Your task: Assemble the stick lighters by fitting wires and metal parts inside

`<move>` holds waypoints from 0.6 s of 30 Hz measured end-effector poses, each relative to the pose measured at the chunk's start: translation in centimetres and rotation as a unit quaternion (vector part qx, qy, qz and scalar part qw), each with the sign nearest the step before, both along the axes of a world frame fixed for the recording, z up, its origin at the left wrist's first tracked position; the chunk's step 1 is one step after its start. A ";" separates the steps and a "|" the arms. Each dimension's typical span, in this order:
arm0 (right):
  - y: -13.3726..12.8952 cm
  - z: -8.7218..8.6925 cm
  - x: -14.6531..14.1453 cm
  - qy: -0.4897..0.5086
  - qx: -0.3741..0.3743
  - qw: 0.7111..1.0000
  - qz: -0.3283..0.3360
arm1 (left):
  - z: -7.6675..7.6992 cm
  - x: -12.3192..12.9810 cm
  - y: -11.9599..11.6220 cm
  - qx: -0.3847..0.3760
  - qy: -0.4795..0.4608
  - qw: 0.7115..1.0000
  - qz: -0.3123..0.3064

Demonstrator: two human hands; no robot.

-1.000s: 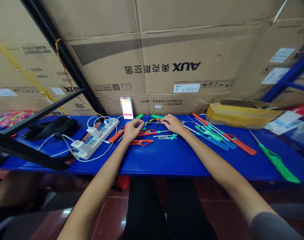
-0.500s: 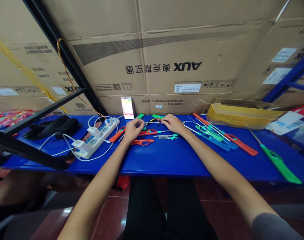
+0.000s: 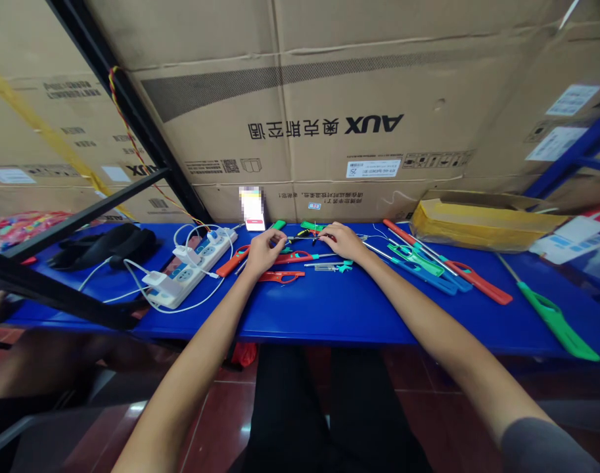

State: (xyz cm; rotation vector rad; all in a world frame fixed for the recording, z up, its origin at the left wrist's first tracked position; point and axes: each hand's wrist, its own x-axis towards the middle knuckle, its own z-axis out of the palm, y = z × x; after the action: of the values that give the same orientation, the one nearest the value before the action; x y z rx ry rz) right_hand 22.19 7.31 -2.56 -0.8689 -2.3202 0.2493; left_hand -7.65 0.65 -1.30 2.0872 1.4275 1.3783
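Note:
My left hand is closed in a pinch over the table, beside an orange lighter. What lies between its fingertips is too small to make out. My right hand pinches a thin wire with a small dark part at its end. Between the hands are a small yellow-and-black piece and a green lighter part. Just below lie a red long-neck lighter, an orange lighter casing and a clear tube with a teal end.
Red, blue and green long-neck lighters lie on the blue table to the right. A white power strip with cables is at left. A lit phone leans against the large carton. A yellow-taped box stands back right.
My hands stay close together and pinched. The left fingertips have shifted slightly up toward the small parts between the hands. The camera view has tilted a little.

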 end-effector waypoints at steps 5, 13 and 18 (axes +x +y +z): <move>0.3 -0.2 0.0 0.007 0.000 1.000 0.003 | 0.0 0.0 0.1 -0.001 0.004 1.000 -0.003; 0.0 -0.1 -0.1 0.012 -0.001 1.000 0.008 | 0.3 -0.1 -0.1 0.000 0.004 1.000 -0.004; -0.3 0.1 -0.1 0.007 -0.001 1.000 0.002 | 0.4 -0.1 -0.2 -0.001 -0.001 1.000 0.000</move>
State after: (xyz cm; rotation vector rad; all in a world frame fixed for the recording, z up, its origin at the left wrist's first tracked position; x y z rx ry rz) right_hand 22.08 7.03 -2.46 -0.8597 -2.3088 0.2584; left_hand -7.77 0.47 -0.94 2.0840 1.4256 1.3792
